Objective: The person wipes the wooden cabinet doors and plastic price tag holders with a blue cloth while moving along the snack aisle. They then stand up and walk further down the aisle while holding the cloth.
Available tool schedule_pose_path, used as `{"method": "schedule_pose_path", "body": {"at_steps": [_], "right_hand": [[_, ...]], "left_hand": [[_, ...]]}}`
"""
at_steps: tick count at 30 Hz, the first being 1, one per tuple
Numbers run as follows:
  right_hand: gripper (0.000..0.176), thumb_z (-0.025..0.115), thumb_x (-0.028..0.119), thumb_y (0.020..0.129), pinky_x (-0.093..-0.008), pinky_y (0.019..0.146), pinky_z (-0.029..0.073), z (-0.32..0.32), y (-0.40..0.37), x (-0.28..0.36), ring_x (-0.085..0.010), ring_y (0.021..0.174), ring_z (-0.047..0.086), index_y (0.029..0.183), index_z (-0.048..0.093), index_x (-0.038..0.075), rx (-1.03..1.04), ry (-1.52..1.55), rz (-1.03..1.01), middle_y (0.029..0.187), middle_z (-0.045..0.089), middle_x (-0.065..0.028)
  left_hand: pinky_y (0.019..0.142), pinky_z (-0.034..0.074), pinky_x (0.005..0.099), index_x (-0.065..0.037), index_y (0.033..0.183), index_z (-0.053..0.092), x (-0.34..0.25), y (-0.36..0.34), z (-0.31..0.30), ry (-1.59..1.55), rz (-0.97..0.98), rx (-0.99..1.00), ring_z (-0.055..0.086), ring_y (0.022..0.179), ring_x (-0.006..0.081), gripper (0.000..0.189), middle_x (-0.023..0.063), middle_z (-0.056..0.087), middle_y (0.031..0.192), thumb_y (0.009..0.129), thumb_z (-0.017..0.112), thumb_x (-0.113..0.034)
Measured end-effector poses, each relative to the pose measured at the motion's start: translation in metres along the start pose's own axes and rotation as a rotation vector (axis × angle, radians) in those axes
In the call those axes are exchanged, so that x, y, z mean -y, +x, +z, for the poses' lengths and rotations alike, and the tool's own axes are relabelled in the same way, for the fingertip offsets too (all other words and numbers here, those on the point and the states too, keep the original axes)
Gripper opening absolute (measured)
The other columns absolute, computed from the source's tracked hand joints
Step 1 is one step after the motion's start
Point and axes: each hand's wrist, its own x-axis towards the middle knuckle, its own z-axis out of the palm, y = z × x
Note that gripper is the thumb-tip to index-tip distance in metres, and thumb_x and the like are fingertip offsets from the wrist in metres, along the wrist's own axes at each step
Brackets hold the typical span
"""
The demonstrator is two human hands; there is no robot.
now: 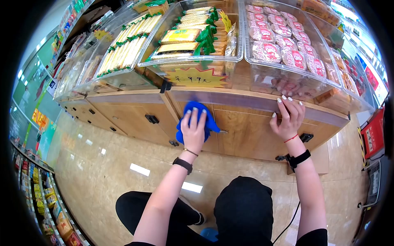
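Note:
My left hand presses a blue cloth against the wooden front of the display cabinet, with its fingers over the cloth. Just below the cabinet's top edge, my right hand rests with fingers spread and fingertips near the purplish edge strip. It holds nothing. Above my left hand is a yellow star-shaped price sign on a clear bin. Over my right hand stands a clear bin of pink-and-white round packets.
Clear bins of long wrapped biscuits line the cabinet top at the left. Black handles stick out from the doors. A shelf of snacks stands at the lower left, a red box at the right. Tiled floor lies below.

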Motion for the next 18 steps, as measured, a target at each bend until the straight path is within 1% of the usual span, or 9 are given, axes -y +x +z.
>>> {"method": "schedule_pose_path", "body": {"at_steps": [3, 4, 7, 9, 11, 13, 15, 17, 18], "right_hand": [[0.052, 0.062, 0.016, 0.068, -0.0415, 0.099, 0.031, -0.001, -0.001, -0.002, -0.021, 0.11, 0.048, 0.119, 0.055, 0.015, 0.008, -0.013, -0.009, 0.12, 0.053, -0.0023], [0.052, 0.062, 0.016, 0.068, -0.0415, 0.099, 0.031, -0.002, 0.0, -0.001, -0.021, 0.11, 0.048, 0.119, 0.055, 0.015, 0.012, -0.018, -0.008, 0.121, 0.053, -0.0022], [0.051, 0.062, 0.017, 0.069, -0.0414, 0.099, 0.031, -0.002, -0.001, -0.001, -0.0209, 0.11, 0.048, 0.119, 0.056, 0.016, 0.009, -0.018, -0.005, 0.12, 0.053, -0.0022], [0.051, 0.062, 0.017, 0.069, -0.0414, 0.099, 0.031, 0.001, -0.001, 0.0, -0.021, 0.11, 0.048, 0.119, 0.056, 0.016, 0.001, -0.01, -0.004, 0.12, 0.054, -0.0021], [0.05, 0.062, 0.017, 0.069, -0.0414, 0.099, 0.031, 0.001, -0.002, -0.001, -0.0213, 0.11, 0.048, 0.119, 0.056, 0.016, -0.001, -0.009, -0.001, 0.12, 0.054, -0.002], [0.05, 0.062, 0.017, 0.069, -0.0415, 0.099, 0.031, 0.001, -0.002, -0.001, -0.0214, 0.11, 0.048, 0.119, 0.055, 0.015, 0.006, -0.021, -0.007, 0.12, 0.054, -0.0023], [0.051, 0.062, 0.017, 0.069, -0.0415, 0.099, 0.031, -0.001, -0.002, -0.002, -0.0217, 0.11, 0.047, 0.119, 0.055, 0.015, 0.009, -0.028, -0.014, 0.121, 0.053, -0.0026], [0.051, 0.062, 0.017, 0.069, -0.0415, 0.099, 0.031, 0.0, 0.0, -0.001, -0.0221, 0.11, 0.047, 0.12, 0.055, 0.015, 0.003, -0.022, -0.018, 0.121, 0.053, -0.003], [0.051, 0.062, 0.017, 0.069, -0.0415, 0.1, 0.031, 0.0, -0.001, 0.0, -0.0223, 0.109, 0.047, 0.12, 0.055, 0.015, 0.004, -0.023, -0.015, 0.121, 0.053, -0.0031]], "left_hand": [[0.098, 0.037, 0.0429, -0.01, 0.118, 0.059, 0.016, -0.015, -0.004, -0.002, 0.169, 0.098, 0.043, 0.117, 0.0322, 0.042, 0.0131, 0.049, 0.128, 0.078, 0.052, 0.0], [0.097, 0.037, 0.0421, -0.01, 0.117, 0.06, 0.022, -0.015, -0.001, 0.006, 0.137, 0.044, 0.043, 0.115, 0.0307, 0.042, 0.0124, 0.05, 0.125, 0.077, 0.053, 0.001], [0.097, 0.037, 0.0406, -0.009, 0.116, 0.06, 0.017, -0.001, -0.004, 0.006, -0.261, -0.067, 0.044, 0.113, 0.0335, 0.042, 0.0139, 0.05, 0.127, 0.076, 0.053, 0.003], [0.097, 0.037, 0.0409, -0.008, 0.118, 0.059, 0.006, -0.007, 0.004, 0.015, -0.211, -0.061, 0.044, 0.112, 0.0343, 0.044, 0.014, 0.049, 0.129, 0.076, 0.053, 0.003], [0.091, 0.041, 0.0384, -0.016, 0.116, 0.062, 0.008, -0.027, 0.012, -0.061, 0.143, 0.072, 0.046, 0.109, 0.0272, 0.044, 0.0058, 0.05, 0.126, 0.074, 0.057, -0.005], [0.088, 0.042, 0.037, -0.019, 0.113, 0.063, 0.01, -0.036, 0.006, -0.064, 0.359, 0.179, 0.048, 0.106, 0.0241, 0.042, 0.0018, 0.052, 0.12, 0.073, 0.058, -0.008], [0.088, 0.043, 0.0363, -0.019, 0.114, 0.063, 0.027, -0.045, 0.008, -0.072, 0.263, 0.193, 0.047, 0.107, 0.0232, 0.045, 0.001, 0.052, 0.119, 0.072, 0.059, -0.007], [0.088, 0.044, 0.0376, -0.02, 0.122, 0.057, 0.035, -0.063, 0.022, 0.028, 0.015, 0.082, 0.048, 0.107, 0.0233, 0.05, 0.002, 0.051, 0.122, 0.073, 0.056, -0.01], [0.09, 0.044, 0.0388, -0.017, 0.121, 0.057, 0.029, -0.068, 0.022, 0.025, -0.041, 0.092, 0.047, 0.106, 0.0268, 0.05, 0.0058, 0.05, 0.122, 0.072, 0.058, -0.007]]}}
